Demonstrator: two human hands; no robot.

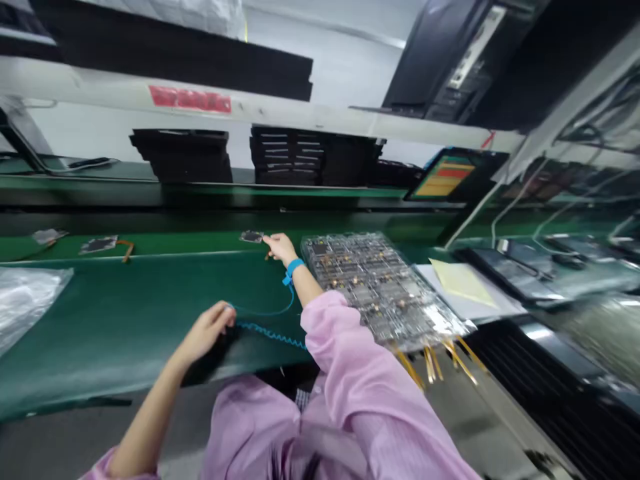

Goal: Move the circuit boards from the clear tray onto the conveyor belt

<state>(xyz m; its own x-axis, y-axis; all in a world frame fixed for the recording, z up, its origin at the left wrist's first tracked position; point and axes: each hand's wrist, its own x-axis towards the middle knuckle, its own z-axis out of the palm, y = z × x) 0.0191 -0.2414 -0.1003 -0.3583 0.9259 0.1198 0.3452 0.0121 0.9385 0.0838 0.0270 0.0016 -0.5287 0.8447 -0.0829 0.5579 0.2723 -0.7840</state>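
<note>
My right hand (281,248) reaches to the back of the green mat, its fingers pinched on the edge of a small dark circuit board (251,236). On that wrist is a blue wrist strap (294,269), from which a coiled blue cord (273,333) runs across the mat. My left hand (210,329) is over the front of the mat with its fingers curled together. The cord passes right by its fingertips; whether they grip it is hidden. Right of my right arm lies a panel of several circuit boards (370,283) under clear plastic, with orange flex strips (430,363) sticking out in front.
Two more small boards (100,245) (49,236) lie along the back left. A clear plastic bag (30,300) rests at the left. Black trays (295,157) stand on the shelf behind. Paper sheets (465,287) and dark devices (510,273) are at the right.
</note>
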